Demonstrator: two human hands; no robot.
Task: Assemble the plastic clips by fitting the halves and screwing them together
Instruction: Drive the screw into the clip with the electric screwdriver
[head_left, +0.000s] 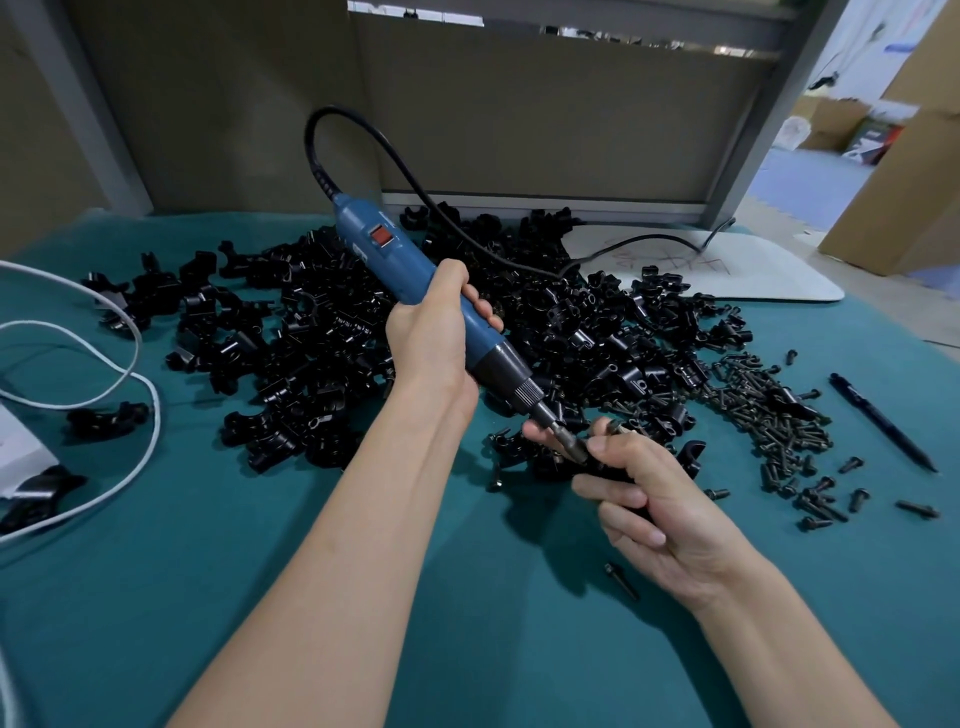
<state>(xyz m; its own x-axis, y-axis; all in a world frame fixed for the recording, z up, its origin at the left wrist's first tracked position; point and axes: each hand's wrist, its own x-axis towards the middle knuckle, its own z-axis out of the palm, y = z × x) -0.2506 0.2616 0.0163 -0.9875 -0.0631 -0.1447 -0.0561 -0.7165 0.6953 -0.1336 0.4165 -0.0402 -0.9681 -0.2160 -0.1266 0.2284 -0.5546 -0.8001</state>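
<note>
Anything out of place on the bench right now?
One stray screw lies alone on the mat by the right hand, apart from the screw pile; a pen lies beside that pile. Nothing looks damaged.

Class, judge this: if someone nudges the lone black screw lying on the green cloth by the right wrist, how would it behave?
The screw looks small beside the right hand, so probably light and easily flicked. Its round shank suggests rolling, likely curving around the wider head. The soft-looking cloth may slow it.
</note>
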